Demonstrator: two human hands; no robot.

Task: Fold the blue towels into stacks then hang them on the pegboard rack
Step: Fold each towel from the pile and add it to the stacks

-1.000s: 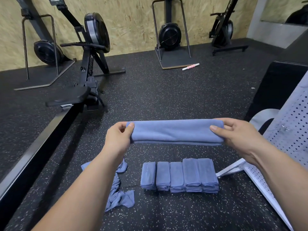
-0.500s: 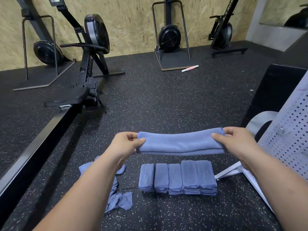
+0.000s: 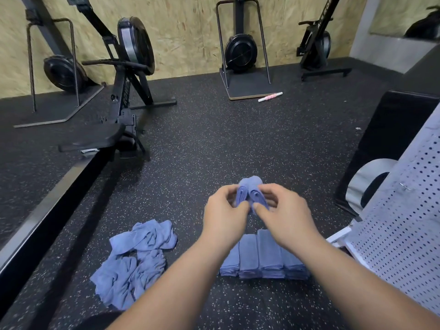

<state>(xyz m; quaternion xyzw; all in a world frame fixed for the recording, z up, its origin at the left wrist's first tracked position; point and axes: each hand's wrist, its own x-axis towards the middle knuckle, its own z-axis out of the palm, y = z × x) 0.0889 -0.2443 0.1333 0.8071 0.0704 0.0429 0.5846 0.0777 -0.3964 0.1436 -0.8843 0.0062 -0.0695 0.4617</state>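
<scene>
A blue towel is doubled over in the air, its two ends brought together side by side. My left hand pinches the left end and my right hand pinches the right end, thumbs almost touching. Below my wrists a row of several folded blue towels stands on the floor, partly hidden by my forearms. A heap of unfolded blue towels lies to the left of that row. The white pegboard rack leans at the right edge.
A rowing machine and its long black rail run along the left. More black gym machines stand against the wooden back wall. A black padded box sits behind the rack. A pink and white stick lies far ahead.
My hands have come together, folding the stretched-out towel in half so its ends meet. The hands and towel have also dropped lower, over the folded row.
</scene>
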